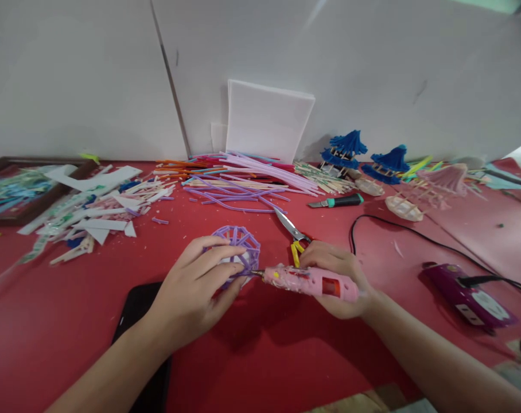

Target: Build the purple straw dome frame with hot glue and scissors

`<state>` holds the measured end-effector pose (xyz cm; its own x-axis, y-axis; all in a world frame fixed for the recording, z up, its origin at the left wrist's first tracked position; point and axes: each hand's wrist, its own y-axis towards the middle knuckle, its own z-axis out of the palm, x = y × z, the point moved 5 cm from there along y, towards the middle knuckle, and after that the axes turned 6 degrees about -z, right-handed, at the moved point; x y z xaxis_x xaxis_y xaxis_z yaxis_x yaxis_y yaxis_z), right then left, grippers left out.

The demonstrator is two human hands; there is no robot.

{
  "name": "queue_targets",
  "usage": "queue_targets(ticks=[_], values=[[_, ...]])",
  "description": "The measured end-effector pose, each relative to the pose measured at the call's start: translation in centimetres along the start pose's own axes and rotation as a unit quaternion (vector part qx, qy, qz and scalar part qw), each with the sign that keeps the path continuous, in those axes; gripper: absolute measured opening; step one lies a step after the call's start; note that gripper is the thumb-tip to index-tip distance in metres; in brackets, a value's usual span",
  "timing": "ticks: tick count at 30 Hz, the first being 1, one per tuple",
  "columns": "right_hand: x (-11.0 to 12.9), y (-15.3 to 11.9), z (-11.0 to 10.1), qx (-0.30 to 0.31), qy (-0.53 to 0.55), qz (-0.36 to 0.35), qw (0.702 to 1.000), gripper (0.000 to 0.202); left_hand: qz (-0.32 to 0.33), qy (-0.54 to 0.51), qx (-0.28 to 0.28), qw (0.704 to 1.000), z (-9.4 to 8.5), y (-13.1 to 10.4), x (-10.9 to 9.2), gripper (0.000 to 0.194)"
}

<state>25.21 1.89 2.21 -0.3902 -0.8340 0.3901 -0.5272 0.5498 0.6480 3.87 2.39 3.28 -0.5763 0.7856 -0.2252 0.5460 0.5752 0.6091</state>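
My left hand is closed around a small purple framework built from thin sticks, with something white inside it. Part of the framework is hidden by my fingers. My right hand grips a pink hot glue gun, held sideways with its metal nozzle pointing left. The nozzle tip is at the right side of the purple framework, by my left fingertips; whether it touches cannot be made out. Just beyond my right hand lie scissors with yellow handles, blades pointing away.
Loose purple sticks and other coloured sticks lie behind. A utility knife is at right, near blue-roofed models and a pink one. Paper scraps lie left. A black phone sits under my left forearm. A corded purple power strip is at right.
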Motion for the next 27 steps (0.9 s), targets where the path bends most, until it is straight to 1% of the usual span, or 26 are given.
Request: queue_targets(ticks=[8, 13, 16, 21, 27], values=[[0.0, 0.02, -0.26, -0.01, -0.02, 0.0, 1.0, 0.012, -0.004, 0.001, -0.001, 1.0, -0.08, 0.03, 0.06, 0.008], [-0.19, -0.15, -0.6, -0.026, -0.043, -0.001, 0.999, 0.011, 0.0, 0.001, -0.001, 1.0, -0.09, 0.08, 0.0, 0.007], [-0.27, -0.25, -0.69, -0.022, -0.045, -0.003, 0.999, 0.012, -0.004, 0.002, 0.002, 1.0, -0.04, 0.03, 0.02, 0.007], [0.08, -0.11, -0.39, -0.006, -0.017, -0.03, 0.999, 0.017, -0.008, -0.002, 0.005, 1.0, 0.08, 0.0, -0.05, 0.006], [0.35, 0.18, 0.02, -0.001, -0.014, -0.019, 1.0, 0.017, -0.008, -0.002, 0.006, 1.0, 0.05, 0.1, -0.11, 0.007]])
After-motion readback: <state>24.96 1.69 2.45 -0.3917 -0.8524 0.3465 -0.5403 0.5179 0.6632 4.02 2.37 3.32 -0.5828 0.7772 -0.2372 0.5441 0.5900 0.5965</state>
